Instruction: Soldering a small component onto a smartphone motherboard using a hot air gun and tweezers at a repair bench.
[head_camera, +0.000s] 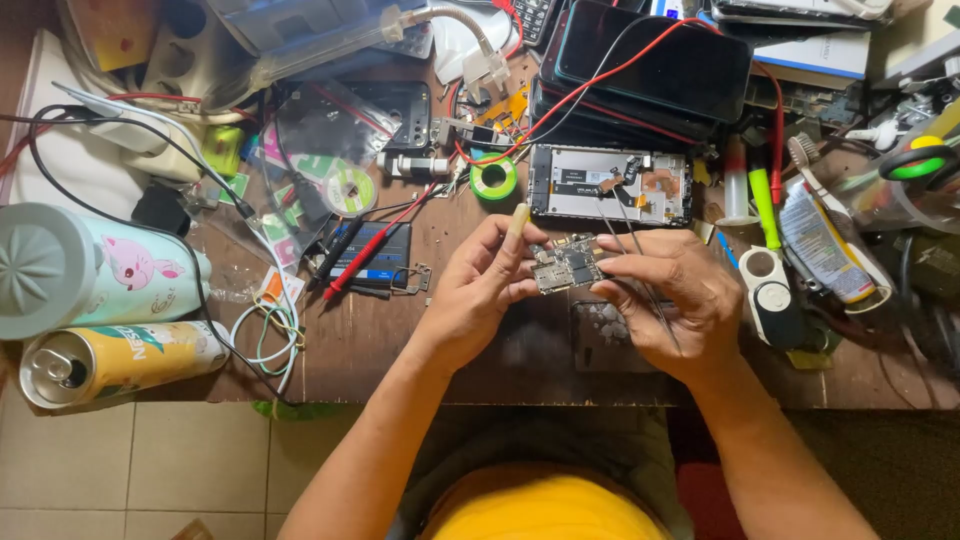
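Head view: nearest, both forearms rise to a small green-and-silver circuit board (566, 264), lifted clear of the wooden bench (400, 340), seemingly for close inspection. Left hand (478, 290) pinches the board's left edge, a pale stick pointing up between its fingers. Right hand (672, 295) pinches the right edge, thin metal tweezers (640, 270) tucked along the palm. Beyond the board lies an opened phone frame (610, 185).

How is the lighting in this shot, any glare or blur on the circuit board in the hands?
Head view: even, soft light with faint shadows; the circuit board between the left hand and right hand is sharp enough to show components; slight glare on the dark phone screen and the can; edges bow a little from the wide lens.
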